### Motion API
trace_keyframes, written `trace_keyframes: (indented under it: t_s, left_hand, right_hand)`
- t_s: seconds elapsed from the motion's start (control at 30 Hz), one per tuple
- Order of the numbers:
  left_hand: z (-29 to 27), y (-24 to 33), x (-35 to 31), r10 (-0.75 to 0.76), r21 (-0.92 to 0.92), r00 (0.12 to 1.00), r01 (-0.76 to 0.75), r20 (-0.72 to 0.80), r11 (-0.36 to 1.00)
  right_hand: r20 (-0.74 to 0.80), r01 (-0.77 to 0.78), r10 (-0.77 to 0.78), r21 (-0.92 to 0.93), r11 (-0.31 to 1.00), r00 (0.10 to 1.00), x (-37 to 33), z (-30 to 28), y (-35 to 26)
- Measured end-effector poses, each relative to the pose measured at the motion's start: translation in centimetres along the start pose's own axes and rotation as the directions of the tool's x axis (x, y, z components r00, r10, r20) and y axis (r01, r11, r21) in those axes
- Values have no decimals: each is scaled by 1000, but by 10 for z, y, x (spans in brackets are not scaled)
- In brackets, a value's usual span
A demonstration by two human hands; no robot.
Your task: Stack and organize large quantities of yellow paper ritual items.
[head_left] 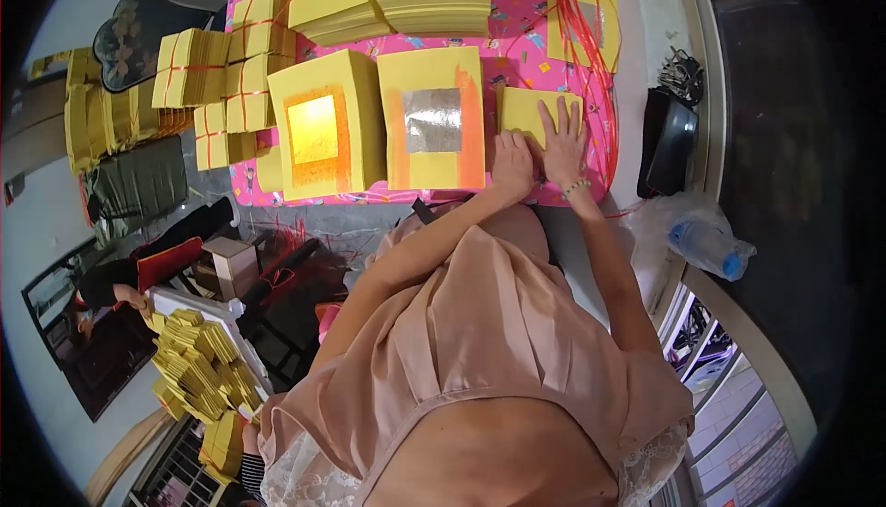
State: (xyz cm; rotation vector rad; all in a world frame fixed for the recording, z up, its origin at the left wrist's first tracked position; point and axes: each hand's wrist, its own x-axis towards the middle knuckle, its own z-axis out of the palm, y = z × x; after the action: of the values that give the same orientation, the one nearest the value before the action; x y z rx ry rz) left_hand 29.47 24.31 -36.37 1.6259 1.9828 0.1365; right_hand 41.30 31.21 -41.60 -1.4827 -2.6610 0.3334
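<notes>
A small stack of plain yellow paper (521,110) lies at the right of the pink-covered table. My right hand (561,145) rests flat on its top, fingers spread. At the stack's near left corner is my left hand (513,164), its fingers bent and close together against the paper. Just left stands a tall stack of yellow paper with a silver square (434,119) and orange sides on its top sheet. Beside that is another stack with a gold square (315,131) in an orange frame.
Large yellow paper stacks (429,0) stand at the back. Red-tied bundles (191,69) are piled on the left. Red strings (591,36) hang over the right side. A bagged bottle (709,247) lies farther right. At lower left, another person's hand (134,298) is near a heaped tray (254,345).
</notes>
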Motion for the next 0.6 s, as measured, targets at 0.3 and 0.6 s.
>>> trace_keyframes:
  t_s: [0.3,0.6]
  left_hand:
    - [32,-6,26,-189,-343,977,212,99,915]
    - [-29,10,-18,-40,-652,996,-24,-84,758]
  right_hand:
    - [3,28,-28,-32,999,1000,2,-1,1]
    - [45,88,-84,-117,989,996,9,-15,13]
